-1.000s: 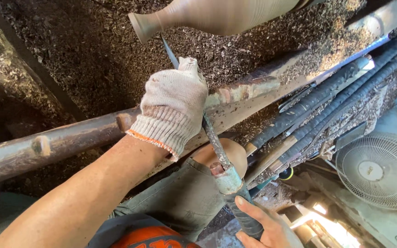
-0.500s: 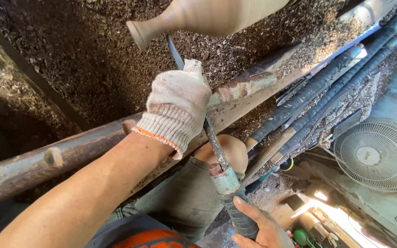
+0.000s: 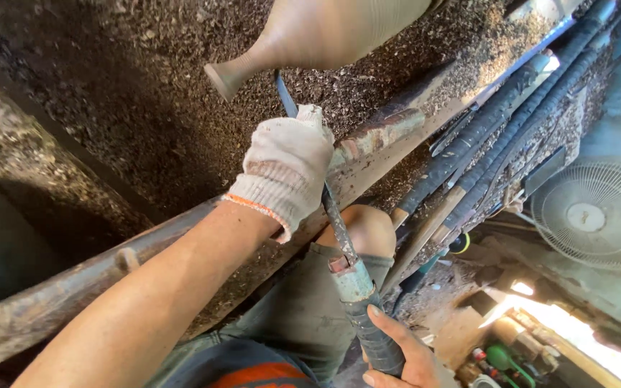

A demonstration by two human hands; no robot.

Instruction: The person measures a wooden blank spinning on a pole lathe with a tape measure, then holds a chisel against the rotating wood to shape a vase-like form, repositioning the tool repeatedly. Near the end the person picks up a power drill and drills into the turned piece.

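A wooden vase-shaped piece (image 3: 325, 32) sits at the top, its narrow neck pointing left. A long metal chisel (image 3: 336, 223) runs from its blade near the vase's neck down to a wrapped dark handle. My left hand (image 3: 285, 169), in a white knit glove, clamps the chisel's shaft against a long rusty bar (image 3: 95, 276). My bare right hand (image 3: 400, 352) grips the chisel's handle at the bottom, near my knee.
Wood shavings (image 3: 131, 93) cover the ground behind the bar. Several long dark tools (image 3: 483, 136) lean at the right. A white fan (image 3: 598, 215) stands at the right edge. Small green and red items (image 3: 497, 356) lie at the lower right.
The view has shifted slightly; the vase and my gloved hand sit a little lower and to the right. Both hands keep their hold on the chisel.
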